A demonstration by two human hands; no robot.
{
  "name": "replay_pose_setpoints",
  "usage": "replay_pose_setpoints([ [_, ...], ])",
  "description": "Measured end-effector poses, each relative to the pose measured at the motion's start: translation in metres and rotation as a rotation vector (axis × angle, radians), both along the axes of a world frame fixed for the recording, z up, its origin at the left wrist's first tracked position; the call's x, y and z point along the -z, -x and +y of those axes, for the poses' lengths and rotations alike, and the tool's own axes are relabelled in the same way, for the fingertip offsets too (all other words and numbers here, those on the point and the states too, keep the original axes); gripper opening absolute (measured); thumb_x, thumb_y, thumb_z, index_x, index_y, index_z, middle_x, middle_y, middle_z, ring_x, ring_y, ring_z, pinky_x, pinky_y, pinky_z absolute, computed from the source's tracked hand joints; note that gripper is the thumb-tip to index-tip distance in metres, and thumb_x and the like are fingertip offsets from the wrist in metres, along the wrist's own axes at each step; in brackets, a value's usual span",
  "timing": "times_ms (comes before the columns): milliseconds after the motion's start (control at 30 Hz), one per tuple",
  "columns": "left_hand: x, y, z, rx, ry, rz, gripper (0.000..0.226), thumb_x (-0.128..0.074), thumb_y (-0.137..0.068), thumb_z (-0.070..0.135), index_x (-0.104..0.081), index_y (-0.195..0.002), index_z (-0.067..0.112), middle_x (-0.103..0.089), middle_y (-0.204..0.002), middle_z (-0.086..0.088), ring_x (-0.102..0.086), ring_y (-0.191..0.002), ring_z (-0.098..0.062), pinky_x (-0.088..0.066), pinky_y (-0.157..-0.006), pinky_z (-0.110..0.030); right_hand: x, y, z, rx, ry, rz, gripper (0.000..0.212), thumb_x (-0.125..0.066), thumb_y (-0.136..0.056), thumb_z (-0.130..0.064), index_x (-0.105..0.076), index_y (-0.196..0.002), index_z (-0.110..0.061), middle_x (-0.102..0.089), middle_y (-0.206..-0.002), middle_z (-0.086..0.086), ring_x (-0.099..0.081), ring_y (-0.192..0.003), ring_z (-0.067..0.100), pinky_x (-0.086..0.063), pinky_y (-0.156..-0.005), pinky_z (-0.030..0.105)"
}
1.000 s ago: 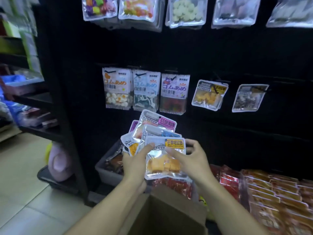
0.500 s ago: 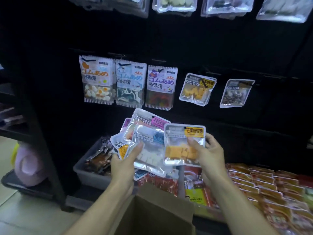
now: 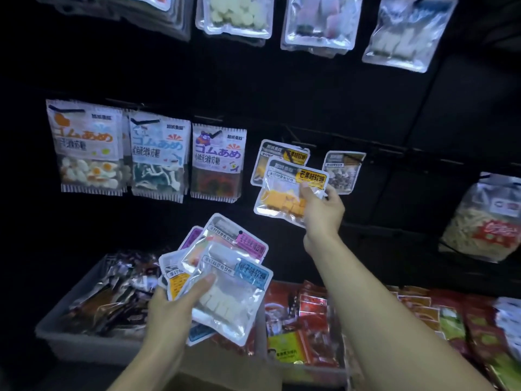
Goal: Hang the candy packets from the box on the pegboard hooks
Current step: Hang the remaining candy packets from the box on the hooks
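My right hand [image 3: 322,208] pinches a clear packet of orange mango candy [image 3: 284,193] by its right edge and holds it up against the black pegboard [image 3: 310,103], just in front of a matching orange packet [image 3: 270,155] that hangs on a hook. My left hand [image 3: 172,309] grips a fan of several candy packets [image 3: 225,277], the front one clear with white cubes and a blue label. The brown cardboard box [image 3: 225,373] sits low at the bottom edge, mostly hidden by my left forearm.
Three gummy packets [image 3: 152,159] hang in a row at the left, a grey-label packet [image 3: 342,172] to the right of the orange one, clear packets [image 3: 318,21] on the top row. Grey bins [image 3: 84,342] of dark snacks and red packets [image 3: 417,317] lie below. A large noodle bag [image 3: 487,218] hangs at right.
My right hand has lifted the orange packet away from the fan, up and to the right, until it overlaps the hanging orange packet. The left hand keeps the remaining packets low.
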State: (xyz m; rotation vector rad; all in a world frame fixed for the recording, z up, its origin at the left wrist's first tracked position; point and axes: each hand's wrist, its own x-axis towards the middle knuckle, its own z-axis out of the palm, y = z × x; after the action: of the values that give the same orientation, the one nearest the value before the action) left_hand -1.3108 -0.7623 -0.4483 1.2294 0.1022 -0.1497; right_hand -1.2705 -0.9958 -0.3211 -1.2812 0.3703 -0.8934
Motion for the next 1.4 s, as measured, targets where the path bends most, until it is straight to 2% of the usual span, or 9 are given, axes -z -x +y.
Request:
replay_pose_setpoints([
  [133,0.003,0.002,-0.002,-0.030,0.011,0.033,0.063,-0.089,-0.066,0.034,-0.067,-0.117,0.005,-0.079,-0.103,-0.020,-0.079,-0.087,-0.041,-0.065,-0.076,-0.061,-0.003,-0.002,-0.008,0.005,0.025,-0.001,0.016,-0.079,-0.093,-0.019,-0.073,-0.108,-0.021,-0.081,-0.100,-0.004,-0.078,-0.091,0.014,-0.063,-0.084,0.034],
  [267,-0.002,0.004,-0.002,-0.029,0.018,0.045,0.063,-0.087,-0.066,0.034,-0.066,-0.118,0.005,-0.078,-0.103,-0.019,-0.078,-0.086,-0.038,-0.065,-0.076,-0.058,-0.005,-0.003,-0.010,-0.014,-0.003,0.008,0.018,-0.077,-0.095,-0.017,-0.072,-0.112,-0.018,-0.080,-0.101,-0.003,-0.076,-0.075,0.004,-0.055,-0.058,0.014],
  [367,-0.004,0.007,0.000,-0.036,0.023,0.052,0.043,-0.085,-0.081,0.024,-0.065,-0.114,0.006,-0.076,-0.101,-0.018,-0.075,-0.084,-0.035,-0.063,-0.070,-0.049,-0.007,-0.003,-0.011,-0.012,0.003,0.035,0.019,-0.077,-0.095,-0.017,-0.071,-0.113,-0.018,-0.079,-0.101,-0.002,-0.075,-0.079,0.007,-0.049,-0.049,0.008],
  [633,-0.009,0.010,-0.001,0.003,0.031,-0.009,0.055,-0.083,-0.068,0.033,-0.067,-0.116,0.012,-0.079,-0.101,-0.013,-0.077,-0.083,-0.034,-0.062,-0.063,-0.040,-0.006,-0.018,-0.012,-0.008,0.068,0.083,0.036,-0.084,-0.087,-0.030,-0.070,-0.120,-0.022,-0.077,-0.118,0.000,-0.075,-0.103,0.021,-0.060,-0.096,0.046],
  [767,-0.009,0.008,0.001,0.025,0.030,-0.020,0.052,-0.083,-0.068,0.032,-0.069,-0.115,0.013,-0.081,-0.099,-0.012,-0.079,-0.081,-0.033,-0.062,-0.062,-0.040,-0.007,-0.025,-0.018,-0.014,0.076,0.100,0.022,-0.082,-0.091,-0.026,-0.072,-0.110,-0.020,-0.080,-0.102,-0.002,-0.078,-0.093,0.020,-0.063,-0.089,0.040],
  [900,-0.011,0.005,0.000,0.001,0.061,0.002,0.028,-0.082,-0.083,0.019,-0.066,-0.107,0.018,-0.075,-0.100,-0.010,-0.072,-0.087,-0.030,-0.059,-0.075,-0.045,-0.018,-0.044,-0.022,0.015,0.119,0.125,0.021,-0.078,-0.094,-0.023,-0.067,-0.110,-0.015,-0.074,-0.095,-0.007,-0.072,-0.083,0.012,-0.055,-0.063,0.016],
  [1033,-0.005,-0.002,0.000,-0.002,0.074,0.025,0.029,-0.083,-0.084,0.017,-0.068,-0.109,0.017,-0.078,-0.098,-0.011,-0.075,-0.089,-0.033,-0.060,-0.072,-0.045,-0.024,-0.072,-0.027,0.027,0.190,0.229,0.010,-0.073,-0.097,-0.025,-0.069,-0.102,-0.017,-0.074,-0.101,0.001,-0.071,-0.095,0.024,-0.055,-0.085,0.037],
  [1267,0.002,-0.013,0.012,0.053,0.067,-0.003,0.038,-0.084,-0.084,0.020,-0.070,-0.119,0.013,-0.083,-0.100,-0.009,-0.081,-0.085,-0.032,-0.065,-0.069,-0.046,0.010,-0.063,-0.014,0.161,0.056,0.177,0.046,-0.083,-0.089,-0.033,-0.060,-0.128,-0.022,-0.064,-0.118,-0.006,-0.064,-0.102,0.013,-0.045,-0.082,0.025],
  [1400,0.017,-0.012,0.025,0.064,0.052,0.007,0.033,-0.082,-0.086,0.015,-0.071,-0.118,0.014,-0.082,-0.105,-0.011,-0.081,-0.092,-0.033,-0.064,-0.085,-0.053,0.081,-0.008,0.036,-0.198,0.111,0.306,0.039,-0.082,-0.089,-0.038,-0.067,-0.122,-0.023,-0.072,-0.120,-0.001,-0.069,-0.104,0.013,-0.056,-0.088,0.030],
])
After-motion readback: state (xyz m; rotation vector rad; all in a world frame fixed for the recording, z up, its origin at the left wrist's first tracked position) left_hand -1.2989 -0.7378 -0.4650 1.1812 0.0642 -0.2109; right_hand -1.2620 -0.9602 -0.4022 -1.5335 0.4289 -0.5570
